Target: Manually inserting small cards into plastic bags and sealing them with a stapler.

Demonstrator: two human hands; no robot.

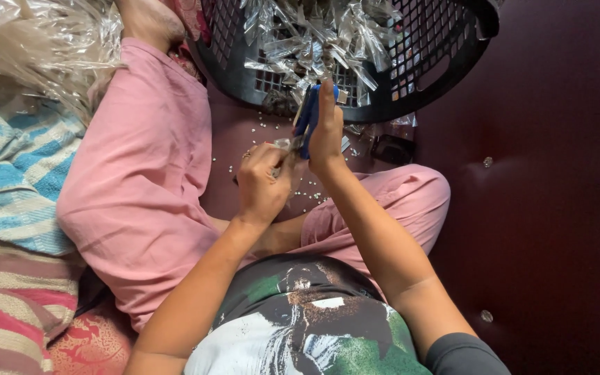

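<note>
Centrally, the right hand (326, 135) grips a blue tool (307, 114) while the left hand (262, 184) pinches a small clear packet (285, 144) against it — both just before a black basket (411, 83) of clear packets. Beads (300, 191) dot the maroon floor (557, 208); striped cloth (15, 180) lies left.

Both forearms run up from the bottom of the frame and converge at centre, elbows bent, wrists close together. Left hand (262, 184) — back of hand toward the camera, fingers curled into a tight pinch, thumb and forefinger pressed together at the top right of the fist. Right hand (326, 135) sits just above and beside it, touching or nearly so — fingers extended upward and wrapped closed in a grip, wrist straight in line with the forearm. Both legs bent and splayed out to either side beneath the arms.
</note>
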